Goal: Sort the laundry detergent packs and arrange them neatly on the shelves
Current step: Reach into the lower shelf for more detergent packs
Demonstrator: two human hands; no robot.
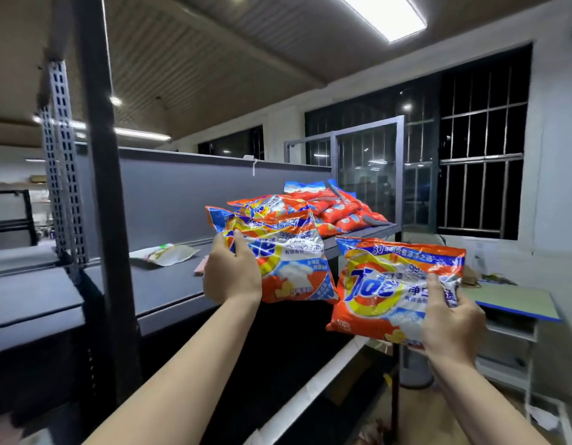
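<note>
My left hand [230,271] grips an orange and blue detergent pack [287,255] by its left edge, held in the air over the front of the grey shelf [156,284]. Out to the right, off the shelf's end, my right hand [451,322] pinches the lower right part of a second orange detergent pack [384,284]. Behind both, a pile of several orange packs [336,207] lies at the right end of the shelf.
A white and green pouch [169,253] lies flat on the shelf's middle, a pink item [201,266] beside it. A dark upright post [101,187] stands at left. Below runs a lower shelf edge [316,390]. A small desk [515,305] stands at right.
</note>
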